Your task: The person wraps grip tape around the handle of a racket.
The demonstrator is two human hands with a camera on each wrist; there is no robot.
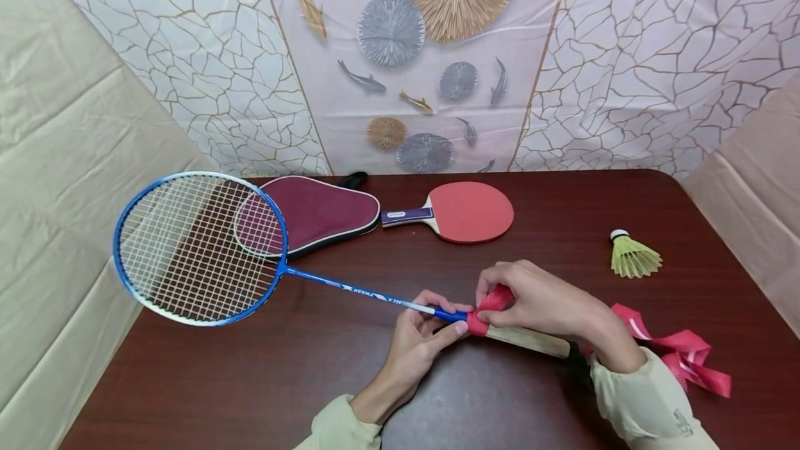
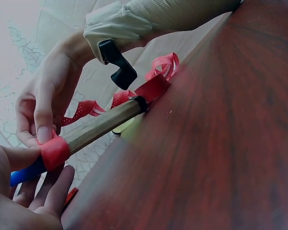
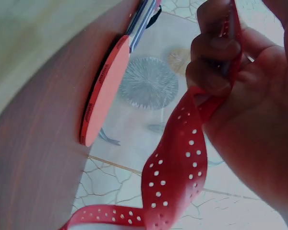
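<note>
A blue and white badminton racket (image 1: 359,290) slants across the table, its strung head raised at the left. My left hand (image 1: 415,346) holds it at the blue cone above the handle, thumb and fingers on either side. Red perforated grip tape (image 2: 56,152) is wound round the top of the bare wooden handle (image 1: 528,341). My right hand (image 1: 546,297) pinches the tape right at that wrap. From the hand, the loose tape (image 3: 175,167) hangs twisted in the right wrist view, and its far end lies curled on the table at the right.
A maroon paddle case (image 1: 325,214) lies at the back, behind the racket head. Beside it is a red table tennis paddle (image 1: 471,212). A yellow shuttlecock (image 1: 632,255) sits at the right. A patterned cloth hangs behind the brown table (image 1: 300,380).
</note>
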